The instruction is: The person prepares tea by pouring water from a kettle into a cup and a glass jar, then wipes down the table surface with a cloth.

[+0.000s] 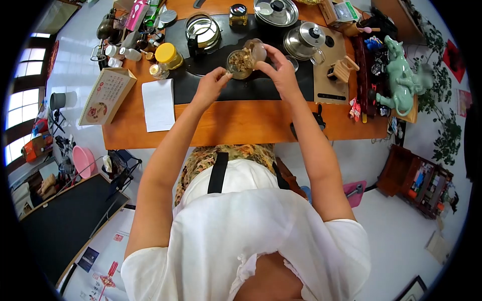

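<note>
My right hand [279, 71] is wrapped round a clear glass jar [257, 50], tilted to the left with its mouth over a second glass container. Brownish dried pieces [241, 60] show at the tilted jar's mouth and inside the lower glass cup [239, 74]. At that cup's left edge, my left hand [213, 84] is closed, fingertips pinched at the glass. Both hands are over the black mat [201, 93]. Near my right hand stand a steel-lidded glass kettle [305, 42] and a small round glass dish [292, 63].
A lidded glass pot [203, 34], a dark-lidded jar [238, 16] and a steel pan [276, 12] stand behind the hands. Left are a yellow-lidded jar [169, 55], white paper [158, 103] and a desk calendar [106, 95]. A small wooden chair [344, 68] and green figurine [400, 78] stand right.
</note>
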Motion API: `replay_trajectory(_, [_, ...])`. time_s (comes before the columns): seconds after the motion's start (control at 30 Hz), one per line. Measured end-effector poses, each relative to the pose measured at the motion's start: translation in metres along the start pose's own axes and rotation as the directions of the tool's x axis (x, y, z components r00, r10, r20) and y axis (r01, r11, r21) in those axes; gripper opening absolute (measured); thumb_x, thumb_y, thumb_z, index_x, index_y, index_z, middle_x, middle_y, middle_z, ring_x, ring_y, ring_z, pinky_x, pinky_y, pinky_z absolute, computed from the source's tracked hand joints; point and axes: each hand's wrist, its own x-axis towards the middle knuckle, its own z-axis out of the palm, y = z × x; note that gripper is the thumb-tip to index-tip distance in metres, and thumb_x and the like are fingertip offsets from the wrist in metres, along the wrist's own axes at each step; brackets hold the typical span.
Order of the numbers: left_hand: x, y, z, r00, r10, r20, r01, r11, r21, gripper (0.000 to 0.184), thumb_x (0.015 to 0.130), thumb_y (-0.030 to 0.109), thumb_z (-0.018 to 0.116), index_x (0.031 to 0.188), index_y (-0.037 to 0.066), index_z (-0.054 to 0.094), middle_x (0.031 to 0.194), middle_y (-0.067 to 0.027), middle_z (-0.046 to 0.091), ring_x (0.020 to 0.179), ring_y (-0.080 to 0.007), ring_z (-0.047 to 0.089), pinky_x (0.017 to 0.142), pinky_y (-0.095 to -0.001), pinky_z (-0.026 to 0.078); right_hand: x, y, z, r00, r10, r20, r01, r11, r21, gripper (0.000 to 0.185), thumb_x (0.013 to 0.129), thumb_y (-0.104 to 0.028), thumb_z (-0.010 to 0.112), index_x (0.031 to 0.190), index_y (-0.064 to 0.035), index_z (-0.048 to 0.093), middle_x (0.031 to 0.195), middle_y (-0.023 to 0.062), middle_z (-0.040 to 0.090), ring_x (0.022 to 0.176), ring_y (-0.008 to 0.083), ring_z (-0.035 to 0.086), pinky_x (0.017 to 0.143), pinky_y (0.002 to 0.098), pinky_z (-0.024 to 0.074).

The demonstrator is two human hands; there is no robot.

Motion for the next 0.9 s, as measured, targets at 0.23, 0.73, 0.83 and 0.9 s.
replay_trajectory(0.23, [-0.018,0.009,-0.001,0.998,0.021,-0.052,-0.017,0.998,0.068,0.027,0.097,0.031,0.065,0.097,0.004,0.063,0.068,-0.0063,0.059,0.062,-0.0153,0.054,0.059,-0.0329,0.043,-0.007,0.008,-0.003,0.995,0.095,0.044,-0.096,0.995,0.02,0.057,0.086,-0.02,0.077,0.138,-0.0065,0.056,0.132,0.0092,0.06,0.124,0.0205,0.054,0.105,0.0359,0.0427])
replay_trajectory(0.73, [-0.022,0.006,0.002,0.98,0.161,-0.12,-0.138,0.974,0.18,0.024,0.096,0.025,0.064,0.103,0.003,0.065,0.075,-0.0122,0.063,0.065,-0.0218,0.058,0.063,-0.0352,0.047,-0.009,-0.02,0.032,0.724,-0.404,0.559,0.646,0.113,-0.755,0.059,0.07,-0.012,0.081,0.126,-0.0166,0.062,0.125,0.0042,0.061,0.119,0.0257,0.056,0.11,0.0458,0.0394])
replay_trajectory(0.83, [-0.02,0.011,-0.001,0.979,0.142,-0.148,-0.118,0.98,0.163,0.024,0.096,0.027,0.064,0.102,0.003,0.065,0.076,-0.0139,0.064,0.067,-0.0262,0.059,0.064,-0.0376,0.047,-0.009,-0.023,0.034,0.725,-0.4,0.561,0.638,0.082,-0.766,0.06,0.07,-0.012,0.081,0.127,-0.017,0.062,0.125,0.0039,0.061,0.119,0.0255,0.056,0.111,0.046,0.0385])
replay_trajectory(0.9, [-0.022,0.014,-0.003,0.983,0.114,-0.141,-0.095,0.987,0.133,0.027,0.095,0.03,0.064,0.098,0.004,0.065,0.079,-0.0171,0.066,0.072,-0.034,0.064,0.066,-0.0424,0.048,-0.01,-0.022,0.034,0.736,-0.375,0.564,0.63,0.076,-0.773,0.06,0.07,-0.013,0.081,0.127,-0.0171,0.061,0.125,0.004,0.06,0.119,0.0254,0.056,0.111,0.0457,0.038])
